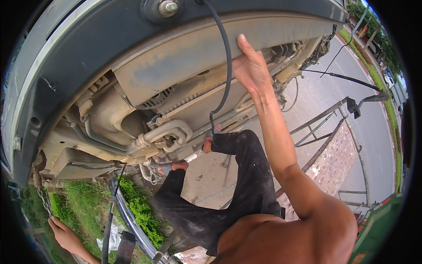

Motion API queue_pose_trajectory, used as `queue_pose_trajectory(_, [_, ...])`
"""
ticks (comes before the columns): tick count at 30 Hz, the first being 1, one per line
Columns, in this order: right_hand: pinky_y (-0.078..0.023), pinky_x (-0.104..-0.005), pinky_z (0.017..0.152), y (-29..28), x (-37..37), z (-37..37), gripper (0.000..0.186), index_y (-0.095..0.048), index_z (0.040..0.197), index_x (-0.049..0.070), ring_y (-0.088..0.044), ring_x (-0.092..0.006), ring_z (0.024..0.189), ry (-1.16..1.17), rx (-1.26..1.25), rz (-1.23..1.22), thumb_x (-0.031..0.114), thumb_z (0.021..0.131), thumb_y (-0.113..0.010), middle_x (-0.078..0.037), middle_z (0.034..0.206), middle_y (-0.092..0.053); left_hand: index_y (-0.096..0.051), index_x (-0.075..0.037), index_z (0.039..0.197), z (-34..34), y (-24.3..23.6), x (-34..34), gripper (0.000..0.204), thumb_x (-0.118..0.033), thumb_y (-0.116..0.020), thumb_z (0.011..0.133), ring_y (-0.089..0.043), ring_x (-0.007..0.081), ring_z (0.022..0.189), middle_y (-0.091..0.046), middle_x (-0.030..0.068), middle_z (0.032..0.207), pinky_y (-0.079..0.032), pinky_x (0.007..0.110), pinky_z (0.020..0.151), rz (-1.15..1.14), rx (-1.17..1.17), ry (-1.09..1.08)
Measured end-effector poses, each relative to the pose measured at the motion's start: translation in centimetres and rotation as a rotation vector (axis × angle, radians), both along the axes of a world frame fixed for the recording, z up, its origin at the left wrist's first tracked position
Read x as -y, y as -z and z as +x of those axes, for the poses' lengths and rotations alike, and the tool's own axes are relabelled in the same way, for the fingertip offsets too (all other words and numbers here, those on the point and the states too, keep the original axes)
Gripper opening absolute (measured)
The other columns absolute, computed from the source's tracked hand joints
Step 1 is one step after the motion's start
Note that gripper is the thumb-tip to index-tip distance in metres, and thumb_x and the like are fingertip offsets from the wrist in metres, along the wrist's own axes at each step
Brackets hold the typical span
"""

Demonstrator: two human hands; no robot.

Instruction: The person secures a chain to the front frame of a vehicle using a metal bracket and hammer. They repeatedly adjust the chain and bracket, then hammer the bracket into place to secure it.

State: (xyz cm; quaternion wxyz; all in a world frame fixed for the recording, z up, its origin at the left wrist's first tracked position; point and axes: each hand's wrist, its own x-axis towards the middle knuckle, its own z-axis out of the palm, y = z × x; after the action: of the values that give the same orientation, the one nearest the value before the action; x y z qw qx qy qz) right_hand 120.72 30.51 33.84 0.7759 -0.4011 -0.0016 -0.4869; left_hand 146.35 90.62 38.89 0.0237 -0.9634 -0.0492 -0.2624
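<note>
The long grey panel [176, 57] was under the truck's front, running from low on the left to high on the right. The right hand [252, 72] was nearer, at its bottom edge, thumb in front, fingers hidden, so I couldn't tell if it gripped. The left hand [66, 236] was well apart, down to the left, fingers by a chain [44, 200]; its grip was unclear too. I could read no labels or writing.

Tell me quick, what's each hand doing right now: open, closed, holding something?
Left hand: closed on the chain, by the look of it.
Right hand: at the dusty panel, most fingers hidden; open or closed can't be told.
</note>
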Motion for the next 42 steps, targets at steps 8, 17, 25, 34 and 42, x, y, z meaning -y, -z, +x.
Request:
queue_pose_trajectory(8, [-0.039,-0.0363,0.112,1.0,1.6,2.8,0.020,-0.067,0.106,0.006,-0.057,-0.0190,0.117,-0.112,0.134,0.104,0.025,0.100,-0.063,-0.006,0.116,-0.066,-0.055,-0.004,0.140,-0.9,-0.7,0.5,0.058,-0.048,-0.036,0.106,-0.065,0.0382,0.107,-0.069,0.0173,0.119,-0.052,0.048,0.084,-0.037,0.044,0.081])
queue_pose_trajectory(17, [-0.035,-0.0375,0.115,-0.5,0.3,2.5,0.037,-0.060,0.120,0.004,-0.055,-0.0229,0.120,-0.243,0.176,0.281,0.034,0.099,-0.062,-0.009,0.123,-0.063,-0.057,-0.002,0.137,-1.5,-1.0,1.6,0.057,-0.047,-0.038,0.105,-0.066,0.0396,0.105,-0.070,0.0192,0.116,-0.052,0.048,0.084,-0.033,0.074,0.099])
queue_pose_trajectory(25, [-0.039,-0.0406,0.106,4.1,0.1,1.6,0.081,-0.043,0.142,0.002,-0.044,-0.0246,0.125,-0.172,0.132,0.399,0.062,0.091,-0.063,-0.012,0.138,-0.047,-0.060,-0.005,0.133,-2.7,-1.5,2.2,0.051,-0.043,-0.041,0.104,-0.065,0.0450,0.097,-0.069,0.0260,0.107,-0.051,0.053,0.080,-0.016,0.116,0.112])
queue_pose_trajectory(34, [-0.039,-0.0478,0.103,28.3,-4.2,-15.2,0.055,-0.058,0.126,-0.004,-0.056,-0.0369,0.114,0.420,-1.488,-0.763,0.042,0.095,-0.064,-0.023,0.120,-0.061,-0.061,-0.004,0.114,-3.6,-2.6,3.8,0.039,-0.036,-0.043,0.104,-0.066,0.0456,0.077,-0.067,0.0263,0.079,-0.050,0.056,0.069,-0.076,0.101,0.230])
queue_pose_trajectory(42, [-0.029,-0.0449,0.115,29.3,-8.6,-18.5,0.059,-0.035,0.153,0.013,-0.042,-0.0421,0.133,0.213,-1.448,-0.671,0.041,0.103,-0.051,-0.029,0.143,-0.041,-0.061,-0.005,0.111,-3.8,-2.4,2.5,0.042,-0.041,-0.041,0.105,-0.066,0.0450,0.072,-0.066,0.0236,0.073,-0.051,0.056,0.066,-0.094,0.064,0.195])
